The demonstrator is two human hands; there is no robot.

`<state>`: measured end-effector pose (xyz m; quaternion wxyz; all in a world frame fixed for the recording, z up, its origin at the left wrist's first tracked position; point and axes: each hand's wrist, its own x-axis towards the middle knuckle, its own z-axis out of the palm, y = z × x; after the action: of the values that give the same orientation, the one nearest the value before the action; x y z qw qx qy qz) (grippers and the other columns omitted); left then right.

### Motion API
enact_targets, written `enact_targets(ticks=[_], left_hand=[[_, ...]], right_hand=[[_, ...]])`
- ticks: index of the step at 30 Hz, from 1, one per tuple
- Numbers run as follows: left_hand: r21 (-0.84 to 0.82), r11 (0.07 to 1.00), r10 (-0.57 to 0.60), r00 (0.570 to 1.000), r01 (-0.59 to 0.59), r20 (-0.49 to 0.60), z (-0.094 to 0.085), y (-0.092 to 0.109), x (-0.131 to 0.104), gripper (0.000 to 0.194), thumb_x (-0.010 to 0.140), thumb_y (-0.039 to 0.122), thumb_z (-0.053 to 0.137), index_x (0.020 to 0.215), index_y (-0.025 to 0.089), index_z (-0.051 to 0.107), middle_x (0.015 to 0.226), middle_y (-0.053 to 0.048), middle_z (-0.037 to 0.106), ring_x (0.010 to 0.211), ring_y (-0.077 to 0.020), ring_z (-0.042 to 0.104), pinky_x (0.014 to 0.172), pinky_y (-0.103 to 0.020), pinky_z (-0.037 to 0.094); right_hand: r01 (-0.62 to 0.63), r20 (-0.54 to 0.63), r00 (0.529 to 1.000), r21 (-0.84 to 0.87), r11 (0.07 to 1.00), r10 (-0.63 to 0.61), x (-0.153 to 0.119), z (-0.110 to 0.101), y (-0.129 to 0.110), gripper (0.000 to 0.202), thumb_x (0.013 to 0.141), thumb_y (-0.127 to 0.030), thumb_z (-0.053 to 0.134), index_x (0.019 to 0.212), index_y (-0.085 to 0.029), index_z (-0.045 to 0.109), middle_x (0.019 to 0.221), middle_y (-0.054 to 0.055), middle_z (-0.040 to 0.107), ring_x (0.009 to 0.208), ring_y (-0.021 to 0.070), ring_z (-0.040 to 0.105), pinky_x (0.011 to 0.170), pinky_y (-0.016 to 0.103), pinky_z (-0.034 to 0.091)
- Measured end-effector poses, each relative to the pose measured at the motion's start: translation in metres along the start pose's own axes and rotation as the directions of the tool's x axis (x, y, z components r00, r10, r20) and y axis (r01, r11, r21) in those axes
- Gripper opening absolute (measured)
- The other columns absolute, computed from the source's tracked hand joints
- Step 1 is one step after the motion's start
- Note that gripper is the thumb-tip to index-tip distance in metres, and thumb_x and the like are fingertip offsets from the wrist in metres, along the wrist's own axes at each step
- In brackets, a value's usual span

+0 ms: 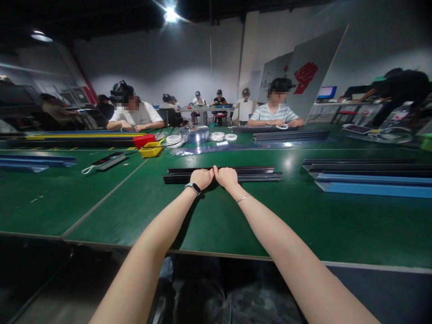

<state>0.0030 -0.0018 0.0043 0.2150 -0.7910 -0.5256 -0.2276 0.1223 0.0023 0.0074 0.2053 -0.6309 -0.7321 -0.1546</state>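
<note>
A black channel-shaped profile strip [259, 175] lies crosswise on the green table in front of me. My left hand [201, 178] is closed over its middle, fingers curled down behind the strip. Right beside it, my right hand [227, 177] grips the same strip, and the two thumbs meet or nearly meet. The fingertips of both hands are hidden behind the knuckles. On the left wrist is a dark-faced watch [195, 187]; a thin bracelet [243, 198] circles the right wrist.
Black and blue profiles [378, 184] lie at the right. A phone-like device [108, 161], red bin [144, 141] and yellow bin [151, 149] stand left. Tape rolls [218, 136] and more grey strips [290, 136] lie farther back. Two people sit across the green table [135, 207].
</note>
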Motion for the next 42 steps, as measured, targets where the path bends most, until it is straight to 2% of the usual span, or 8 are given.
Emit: enact_targets(ticks=[3,9,13,17,26,31,36,42], left_hand=[[0.012,1.000,-0.005,1.000,0.005,-0.004,0.0009,-0.0006,0.0000,0.051,0.083,0.032,0.018,0.062,0.010,0.059,0.063,-0.010,0.058,0.062,-0.0158,0.054,0.058,-0.026,0.035],[0.012,1.000,-0.014,1.000,0.014,-0.008,0.0000,-0.0005,-0.0002,0.050,0.082,0.033,0.019,0.062,0.010,0.059,0.064,-0.009,0.059,0.063,-0.0167,0.054,0.058,-0.027,0.035],[-0.001,1.000,-0.028,0.999,0.028,0.016,-0.0020,0.0011,-0.0008,0.051,0.082,0.033,0.019,0.063,0.009,0.060,0.065,-0.011,0.059,0.065,-0.0167,0.054,0.060,-0.027,0.036],[-0.011,1.000,-0.029,0.999,0.029,0.036,-0.0032,0.0021,-0.0002,0.053,0.082,0.034,0.017,0.066,0.009,0.060,0.067,-0.011,0.059,0.067,-0.0171,0.054,0.061,-0.027,0.035],[-0.009,0.996,-0.084,0.991,0.085,0.105,-0.0054,-0.0014,0.0035,0.058,0.082,0.038,0.014,0.071,0.008,0.062,0.067,-0.013,0.059,0.069,-0.0181,0.055,0.062,-0.028,0.035],[0.026,0.990,-0.137,0.987,0.135,0.083,-0.0041,-0.0032,0.0010,0.059,0.082,0.040,0.014,0.068,0.007,0.062,0.067,-0.013,0.059,0.069,-0.0177,0.055,0.062,-0.027,0.036],[0.013,0.997,-0.078,0.996,0.078,0.034,-0.0032,-0.0031,-0.0009,0.056,0.082,0.038,0.016,0.066,0.010,0.061,0.065,-0.012,0.059,0.066,-0.0169,0.055,0.059,-0.026,0.035],[-0.013,0.999,0.038,0.999,-0.038,-0.001,-0.0057,-0.0003,-0.0013,0.047,0.083,0.032,0.019,0.069,0.014,0.060,0.065,-0.008,0.059,0.066,-0.0153,0.054,0.060,-0.026,0.034]], right_hand=[[-0.009,0.013,1.000,0.002,1.000,0.009,0.0010,-0.0010,0.0002,0.067,0.081,-0.046,0.008,0.072,-0.009,0.063,0.072,0.015,0.060,0.071,0.0188,0.055,0.066,0.027,0.035],[0.057,-0.025,0.998,-0.001,0.998,-0.057,-0.0052,-0.0002,0.0013,0.064,0.082,-0.043,0.008,0.075,-0.010,0.063,0.073,0.014,0.061,0.070,0.0180,0.056,0.064,0.026,0.036],[0.026,-0.062,0.998,0.016,1.000,-0.025,-0.0056,0.0014,-0.0003,0.063,0.081,-0.044,0.011,0.073,-0.010,0.064,0.071,0.013,0.061,0.070,0.0183,0.056,0.063,0.026,0.036],[-0.028,-0.050,0.998,0.025,0.999,0.029,-0.0024,0.0014,-0.0003,0.064,0.080,-0.047,0.014,0.069,-0.009,0.064,0.068,0.014,0.061,0.069,0.0186,0.056,0.063,0.026,0.036],[0.055,-0.071,0.996,0.023,0.998,-0.053,-0.0058,-0.0022,0.0009,0.061,0.082,-0.042,0.012,0.072,-0.011,0.063,0.070,0.012,0.061,0.068,0.0168,0.056,0.062,0.025,0.036],[0.005,-0.086,0.996,0.014,1.000,-0.004,-0.0060,-0.0023,0.0015,0.058,0.082,-0.042,0.014,0.071,-0.012,0.063,0.070,0.013,0.062,0.068,0.0182,0.056,0.062,0.026,0.036],[-0.017,-0.052,0.999,-0.011,1.000,0.016,-0.0036,-0.0007,0.0013,0.064,0.082,-0.043,0.010,0.071,-0.010,0.064,0.070,0.014,0.061,0.068,0.0199,0.056,0.062,0.028,0.037],[0.036,-0.019,0.999,-0.029,0.999,-0.036,-0.0040,-0.0012,0.0031,0.064,0.082,-0.042,0.008,0.076,-0.008,0.063,0.072,0.016,0.060,0.070,0.0188,0.056,0.062,0.026,0.036]])
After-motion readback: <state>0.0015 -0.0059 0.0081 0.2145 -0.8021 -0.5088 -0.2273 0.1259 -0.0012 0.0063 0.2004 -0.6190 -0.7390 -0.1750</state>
